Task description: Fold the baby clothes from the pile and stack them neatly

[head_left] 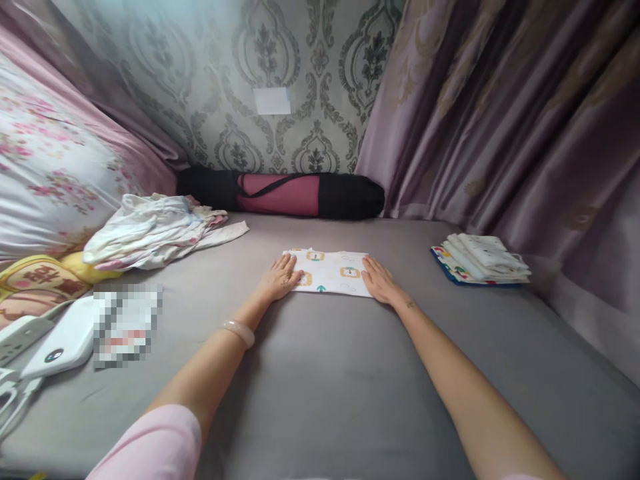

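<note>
A white cloth [331, 272] printed with yellow animal faces and small green motifs lies folded into a flat rectangle on the grey bed sheet [320, 360]. My left hand [281, 276] rests on its left end, fingers stretched out flat. On the right end lies my right hand [380, 279], also flat, with fingers extended. Neither hand grips the cloth; both press on its short edges. A pale bangle [240, 333] circles my left wrist.
A stack of folded cloths [483, 259] sits at the right. Rumpled clothes [150, 230] lie at the left, near a yellow plush [45, 287], a white power bank [67, 337] and a power strip [23, 337]. A long black-and-pink bag [280, 195] lies along the wall.
</note>
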`<state>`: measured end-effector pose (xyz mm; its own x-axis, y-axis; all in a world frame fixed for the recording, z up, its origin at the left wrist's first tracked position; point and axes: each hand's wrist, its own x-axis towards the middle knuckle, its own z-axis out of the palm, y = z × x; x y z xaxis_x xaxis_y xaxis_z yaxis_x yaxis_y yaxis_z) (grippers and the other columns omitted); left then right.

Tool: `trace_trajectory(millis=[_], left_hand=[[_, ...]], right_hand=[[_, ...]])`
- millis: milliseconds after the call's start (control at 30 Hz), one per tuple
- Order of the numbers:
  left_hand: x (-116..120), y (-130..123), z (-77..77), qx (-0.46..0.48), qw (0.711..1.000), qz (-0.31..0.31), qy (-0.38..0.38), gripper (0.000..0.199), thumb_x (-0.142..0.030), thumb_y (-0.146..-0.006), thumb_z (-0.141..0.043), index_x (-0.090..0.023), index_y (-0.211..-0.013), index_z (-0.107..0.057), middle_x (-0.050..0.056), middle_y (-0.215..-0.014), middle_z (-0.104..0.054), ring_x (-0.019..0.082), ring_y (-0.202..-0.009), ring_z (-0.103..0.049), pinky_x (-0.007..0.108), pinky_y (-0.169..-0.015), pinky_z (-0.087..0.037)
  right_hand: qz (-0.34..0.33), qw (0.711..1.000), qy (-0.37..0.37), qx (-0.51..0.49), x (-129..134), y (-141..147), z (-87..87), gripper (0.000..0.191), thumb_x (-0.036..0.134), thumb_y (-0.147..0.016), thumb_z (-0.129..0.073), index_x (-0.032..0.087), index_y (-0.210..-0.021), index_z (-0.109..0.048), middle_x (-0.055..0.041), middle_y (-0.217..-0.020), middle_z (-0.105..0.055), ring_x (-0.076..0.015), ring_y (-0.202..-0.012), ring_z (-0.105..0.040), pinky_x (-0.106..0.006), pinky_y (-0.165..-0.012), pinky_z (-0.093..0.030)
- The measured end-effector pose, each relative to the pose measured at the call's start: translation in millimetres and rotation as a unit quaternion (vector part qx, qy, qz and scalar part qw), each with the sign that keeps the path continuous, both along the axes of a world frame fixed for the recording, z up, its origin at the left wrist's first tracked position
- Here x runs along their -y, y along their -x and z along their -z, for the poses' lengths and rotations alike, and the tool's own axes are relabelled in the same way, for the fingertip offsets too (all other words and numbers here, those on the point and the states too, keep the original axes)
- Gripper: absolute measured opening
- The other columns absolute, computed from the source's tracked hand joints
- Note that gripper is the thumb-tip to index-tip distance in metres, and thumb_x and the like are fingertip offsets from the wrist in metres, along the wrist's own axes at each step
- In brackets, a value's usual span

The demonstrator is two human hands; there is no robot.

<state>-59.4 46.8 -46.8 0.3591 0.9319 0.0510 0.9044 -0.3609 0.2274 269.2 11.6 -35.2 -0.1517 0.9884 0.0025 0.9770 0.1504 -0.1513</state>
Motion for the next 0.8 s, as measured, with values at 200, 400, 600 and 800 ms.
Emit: trace_trajectory(millis=[200, 400, 600, 800], left_hand=[[3.9, -3.0, -6.6, -0.006, 1.000, -0.005, 0.006, 0.073, -0.056, -0.096, -0.021, -0.008, -0.151, -0.027, 0.018, -0.158, -0.022, 0.029, -0.147, -0.018, 0.044, -0.117, -0.020], [10.4, 2.7, -5.3, 0.009, 1.000, 0.010, -0.021, 0.068, -0.051, -0.097, -0.022, -0.007, -0.148, -0.032, 0.019, -0.157, -0.027, 0.029, -0.146, -0.021, 0.044, -0.117, -0.024], [28.0, 16.5, -0.8, 0.037, 0.998, 0.014, -0.057, 0.066, -0.049, -0.098, -0.021, -0.007, -0.147, -0.034, 0.016, -0.156, -0.030, 0.025, -0.146, -0.024, 0.041, -0.119, -0.021], [37.1, 17.2, 4.7, 0.045, 0.997, 0.002, -0.060, 0.063, -0.046, -0.099, -0.020, -0.009, -0.147, -0.034, 0.015, -0.155, -0.031, 0.024, -0.145, -0.025, 0.041, -0.118, -0.024]], right_hand=[[0.035, 0.999, 0.019, 0.009, 7.4, -11.1, -2.6, 0.063, 0.039, -0.098, -0.010, 0.014, -0.154, -0.021, -0.0088, -0.160, -0.021, -0.0237, -0.147, -0.019, -0.049, -0.118, -0.017], [0.088, 0.995, 0.024, 0.044, 19.1, -24.6, -8.5, 0.060, 0.033, -0.096, -0.018, 0.011, -0.149, -0.033, -0.0138, -0.157, -0.028, -0.0261, -0.145, -0.022, -0.049, -0.117, -0.018], [0.082, 0.992, -0.091, 0.018, 18.0, 5.7, -28.2, 0.061, 0.027, -0.093, -0.021, 0.003, -0.148, -0.032, -0.0157, -0.158, -0.025, -0.0265, -0.146, -0.018, -0.044, -0.118, -0.015], [0.014, 0.998, -0.056, 0.012, 10.9, 36.8, -16.5, 0.065, 0.038, -0.098, -0.016, 0.002, -0.150, -0.026, -0.0148, -0.159, -0.020, -0.0247, -0.148, -0.013, -0.041, -0.119, -0.012]])
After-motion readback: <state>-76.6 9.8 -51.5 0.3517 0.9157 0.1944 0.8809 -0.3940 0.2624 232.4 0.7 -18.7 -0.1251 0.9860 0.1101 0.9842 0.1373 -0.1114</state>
